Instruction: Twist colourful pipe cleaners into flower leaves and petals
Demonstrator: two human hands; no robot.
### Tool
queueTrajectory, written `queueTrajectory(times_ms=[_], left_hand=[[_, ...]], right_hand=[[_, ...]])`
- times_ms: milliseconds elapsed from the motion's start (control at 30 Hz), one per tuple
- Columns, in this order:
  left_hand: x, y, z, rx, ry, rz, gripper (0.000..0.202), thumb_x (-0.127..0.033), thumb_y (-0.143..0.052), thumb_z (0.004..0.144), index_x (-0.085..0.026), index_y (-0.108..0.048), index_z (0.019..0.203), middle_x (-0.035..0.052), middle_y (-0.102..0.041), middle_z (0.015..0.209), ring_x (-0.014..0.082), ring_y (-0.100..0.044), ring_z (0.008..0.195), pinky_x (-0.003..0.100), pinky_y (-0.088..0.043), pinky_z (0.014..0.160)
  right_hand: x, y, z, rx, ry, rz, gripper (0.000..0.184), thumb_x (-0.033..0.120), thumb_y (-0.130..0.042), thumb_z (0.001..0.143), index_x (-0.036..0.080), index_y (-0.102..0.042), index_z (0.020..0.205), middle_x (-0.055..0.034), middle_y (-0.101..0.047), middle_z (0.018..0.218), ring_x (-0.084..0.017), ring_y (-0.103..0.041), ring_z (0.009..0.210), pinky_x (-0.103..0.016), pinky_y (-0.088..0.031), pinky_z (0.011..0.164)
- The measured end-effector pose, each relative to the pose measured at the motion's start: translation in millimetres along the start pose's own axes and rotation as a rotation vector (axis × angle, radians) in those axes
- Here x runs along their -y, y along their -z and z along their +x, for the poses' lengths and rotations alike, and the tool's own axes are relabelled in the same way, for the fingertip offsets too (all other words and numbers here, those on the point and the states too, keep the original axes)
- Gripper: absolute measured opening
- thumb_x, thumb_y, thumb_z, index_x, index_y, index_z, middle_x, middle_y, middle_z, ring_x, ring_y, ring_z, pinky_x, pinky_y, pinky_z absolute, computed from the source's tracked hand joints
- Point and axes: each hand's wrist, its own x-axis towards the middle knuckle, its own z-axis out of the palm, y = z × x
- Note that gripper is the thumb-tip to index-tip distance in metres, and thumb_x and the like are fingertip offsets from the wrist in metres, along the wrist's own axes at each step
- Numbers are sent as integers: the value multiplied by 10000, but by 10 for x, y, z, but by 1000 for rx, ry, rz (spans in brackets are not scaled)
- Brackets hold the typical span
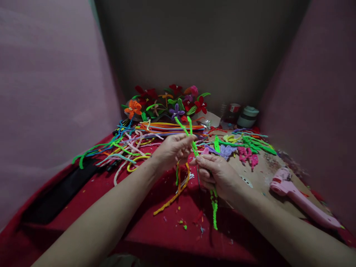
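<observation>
Left hand and right hand pinch green pipe cleaners stretched between them, tips rising above the left, tails dangling below the right; a pink glue gun lies right of both.

Red cloth beneath fuzzy stems

You have two hands, two green fuzzy ends above them, one pink glue gun, one lidded cup, and loose fuzzy stems too tangled to count.
</observation>
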Motion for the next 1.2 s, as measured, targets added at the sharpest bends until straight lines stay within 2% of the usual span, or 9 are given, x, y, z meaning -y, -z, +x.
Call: queueTrajectory(times_ms=[67, 167, 300, 400, 567, 767, 867, 1033, 1200], left_hand=[[47, -32, -15, 63, 19, 143, 287, -366, -650, 715, -117, -542, 622, -33, -480, 493, 32, -384, 384, 157, -271, 363], [96, -53, -16, -1, -31, 232, 289, -338, -621, 744, -112, -540, 584, -20, -502, 458, 40, -413, 373, 157, -288, 367], [107, -26, 20, -113, 26, 135, 230, -289, -597, 759, -124, -525, 616, -4, -545, 421, 75, -448, 308, 165, -295, 319], [84, 18, 56, -145, 82, 25, 210, -223, -542, 797, -119, -513, 617, 10, -558, 427, 76, -442, 285, 163, -315, 295], [31, 134, 117, -265, 78, -130, 158, -159, -509, 821, -127, -496, 667, 8, -580, 545, 39, -427, 323, 138, -362, 311], [63, 195, 162, -266, 71, -133, 168, -175, -506, 826, -125, -489, 666, -6, -527, 528, 39, -404, 315, 141, -344, 292], [95, 196, 166, -263, 64, -123, 161, -186, -531, 812, -129, -488, 668, -6, -535, 529, 44, -406, 309, 145, -335, 282], [125, 174, 151, -191, 110, -96, 178, -212, -570, 789, -137, -472, 660, -11, -540, 494, 50, -406, 300, 145, -325, 281], [118, 148, 129, -162, 126, -98, 169, -212, -556, 798, -133, -479, 670, -8, -547, 491, 48, -415, 306, 141, -337, 297]], right_hand=[[-13, 24, 9, 3, 9, 19, 188, 320, -596, 768, 132, -594, 775, 103, -341, 395, -17, -187, 291, -146, -182, 281], [-50, 39, 24, 36, 22, 43, 182, 300, -602, 761, 123, -601, 802, 85, -418, 411, -27, -273, 288, -154, -266, 283], [-128, 35, 27, 79, 24, 53, 161, 265, -605, 751, 107, -593, 781, -17, -615, 542, -86, -493, 347, -221, -435, 360], [-195, 33, -6, 84, -15, 76, 161, 245, -597, 757, 89, -586, 796, -76, -665, 630, -124, -573, 401, -266, -492, 428], [-254, 28, -91, 139, -114, 127, 239, 241, -629, 724, 78, -565, 887, -112, -688, 685, -173, -633, 461, -282, -506, 458], [-215, 39, -102, 211, -127, 90, 226, 276, -612, 750, 82, -579, 861, -74, -679, 615, -159, -611, 399, -248, -482, 408], [-202, 34, -115, 233, -137, 116, 228, 271, -613, 750, 86, -574, 877, -83, -691, 669, -164, -624, 421, -258, -492, 430], [-177, 9, -149, 250, -194, 172, 313, 217, -619, 738, 98, -518, 1010, -132, -701, 796, -212, -682, 633, -347, -522, 632], [-131, 28, -143, 283, -184, 228, 293, 132, -553, 743, 102, -505, 1030, -135, -700, 801, -229, -682, 733, -433, -467, 790]])
